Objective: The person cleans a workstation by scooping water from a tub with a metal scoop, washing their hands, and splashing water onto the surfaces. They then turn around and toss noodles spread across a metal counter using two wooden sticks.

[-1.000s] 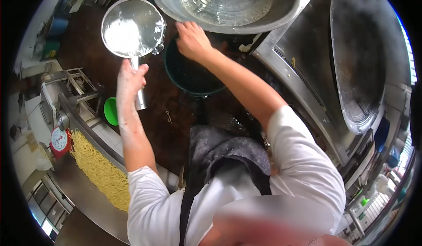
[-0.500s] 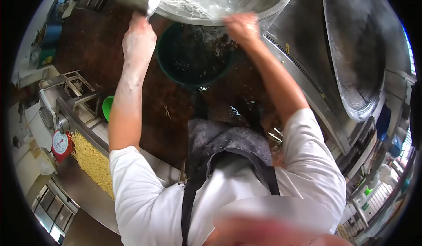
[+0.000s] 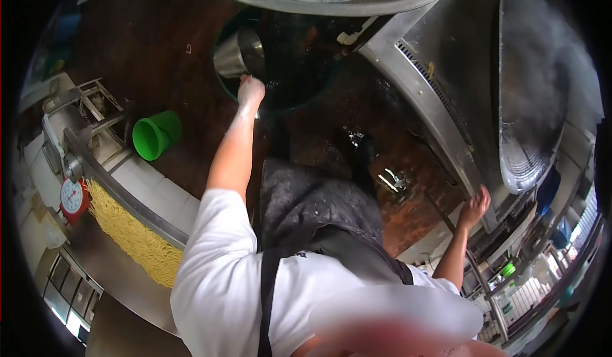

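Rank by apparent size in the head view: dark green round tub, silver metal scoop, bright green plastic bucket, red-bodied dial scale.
1. Tub
2. Scoop and bucket: too alike to rank
3. Scale

Looks like a kitchen, probably a commercial one, to judge by the bulk of the gear. Shows yellow noodles (image 3: 134,236) heaped along the floor-side edge of a steel counter (image 3: 105,261), close to a red dial scale (image 3: 72,196). Has a large steaming pan (image 3: 532,115) at a steel range (image 3: 395,51), a yellow scrap (image 3: 430,71) near the range's slotted edge, and a wide metal basin (image 3: 312,6) close by. Includes, too, a big dark-green tub (image 3: 319,83) on a wet brown floor (image 3: 424,217), and a dark apron (image 3: 312,197) over a white shirt (image 3: 217,287).
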Motion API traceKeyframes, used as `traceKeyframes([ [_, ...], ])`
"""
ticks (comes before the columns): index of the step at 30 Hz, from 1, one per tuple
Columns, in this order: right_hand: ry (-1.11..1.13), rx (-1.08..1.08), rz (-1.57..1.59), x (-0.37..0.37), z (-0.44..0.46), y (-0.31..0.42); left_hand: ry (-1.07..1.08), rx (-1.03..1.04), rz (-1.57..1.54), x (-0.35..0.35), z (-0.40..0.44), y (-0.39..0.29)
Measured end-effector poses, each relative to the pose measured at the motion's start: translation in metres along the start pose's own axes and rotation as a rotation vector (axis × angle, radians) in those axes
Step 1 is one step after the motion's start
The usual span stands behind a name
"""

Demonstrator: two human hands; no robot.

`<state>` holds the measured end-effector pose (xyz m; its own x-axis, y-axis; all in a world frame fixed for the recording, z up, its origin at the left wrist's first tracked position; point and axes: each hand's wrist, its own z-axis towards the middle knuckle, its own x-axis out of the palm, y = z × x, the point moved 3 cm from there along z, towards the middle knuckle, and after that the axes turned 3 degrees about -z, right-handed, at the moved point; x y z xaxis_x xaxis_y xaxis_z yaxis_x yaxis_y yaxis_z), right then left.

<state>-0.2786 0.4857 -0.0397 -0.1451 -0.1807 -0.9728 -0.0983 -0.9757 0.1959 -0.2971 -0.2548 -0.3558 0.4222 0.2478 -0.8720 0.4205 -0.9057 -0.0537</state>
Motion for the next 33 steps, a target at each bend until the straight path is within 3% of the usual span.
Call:
traceKeyframes([
  [1, 0.042, -0.033, -0.209, -0.002, -0.03, -0.054, -0.048, -0.166, -0.213, 0.055, 0.031, 0.016],
  [2, 0.061, -0.073, -0.4, -0.011, -0.06, -0.08, -0.044, -0.365, -0.336, 0.035, 0.03, -0.003],
  [3, 0.119, -0.034, -0.498, -0.021, -0.09, -0.113, -0.012, -0.419, -0.346, 0.044, 0.037, -0.005],
  [5, 0.238, 0.24, -0.547, -0.046, -0.146, -0.155, 0.05, -0.526, -0.365, 0.068, 0.06, -0.007],
  [8, 0.421, 0.435, -0.752, -0.069, -0.234, -0.234, 0.137, -0.396, -0.276, 0.102, 0.087, -0.019],
  [10, 0.483, 0.71, -0.418, -0.071, -0.266, -0.249, 0.21, -0.301, -0.194, 0.12, 0.094, -0.035],
  [12, 0.483, 0.612, -0.553, -0.061, -0.273, -0.213, 0.26, -0.123, -0.147, 0.159, 0.114, -0.026],
  [14, 0.679, 0.685, -0.467, -0.039, -0.257, -0.176, 0.31, 0.205, 0.06, 0.167, 0.129, -0.013],
  [15, 0.772, 0.383, -0.514, -0.022, -0.266, -0.203, 0.323, 0.371, 0.167, 0.169, 0.136, -0.01],
  [17, 0.648, 0.406, -0.352, 0.018, -0.235, -0.166, 0.394, -0.084, -0.578, 0.164, 0.137, 0.007],
  [18, 0.743, 0.197, -0.355, 0.04, -0.219, -0.155, 0.414, -0.324, -0.946, 0.16, 0.128, 0.019],
  [19, 0.764, 0.136, -0.253, 0.059, -0.188, -0.119, 0.384, -0.337, -1.1, 0.147, 0.111, 0.027],
  [20, 0.769, 0.249, -0.043, 0.08, -0.157, -0.07, 0.333, -0.332, -1.257, 0.122, 0.094, 0.028],
  [21, 0.711, 0.137, -0.005, 0.098, -0.127, -0.015, 0.229, -0.452, -1.462, 0.085, 0.067, 0.021],
  [23, 0.764, 0.004, 0.288, 0.142, -0.077, 0.072, 0.139, -0.452, -1.639, 0.007, 0.017, 0.012],
  [24, 0.835, -0.039, 0.388, 0.14, -0.042, 0.16, 0.075, -0.351, -1.83, -0.026, -0.003, 0.016],
  [26, 0.785, -0.406, 0.425, 0.13, 0.005, 0.315, 0.012, -0.318, -1.933, -0.096, -0.043, 0.03],
  [30, 0.473, -0.918, 0.681, 0.125, 0.059, 0.54, -0.194, -0.178, -1.489, -0.25, -0.102, 0.056],
  [33, 0.042, -1.016, 0.63, 0.15, 0.084, 0.661, -0.289, -0.252, -0.942, -0.345, -0.117, 0.073],
])
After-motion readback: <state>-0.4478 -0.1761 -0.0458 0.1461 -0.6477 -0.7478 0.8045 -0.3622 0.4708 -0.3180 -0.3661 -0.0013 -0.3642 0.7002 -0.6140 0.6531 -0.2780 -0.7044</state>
